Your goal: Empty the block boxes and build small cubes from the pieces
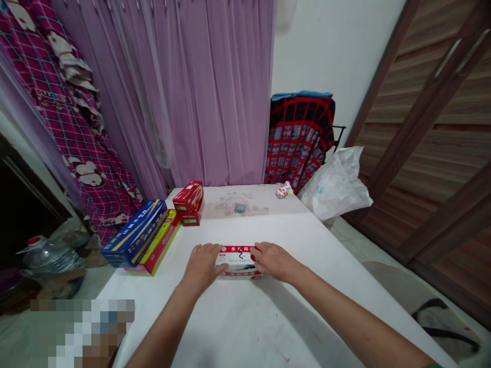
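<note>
At lower centre of the frame: one white-and-red box (237, 261), gripped at both ends between left hand (203, 265) and right hand (275, 261), fingers clamped on it. Likely hazards: dented ends (thin card, apparently), from uneven squeezing; tilting, from unequal hold.

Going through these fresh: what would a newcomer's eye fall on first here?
Probably the white box with red bands, centred on the table with the left hand and right hand on its ends. Next, the blue box at the table's left edge and the stacked red boxes beyond it. Behind, the purple curtain fills much of the background.
</note>
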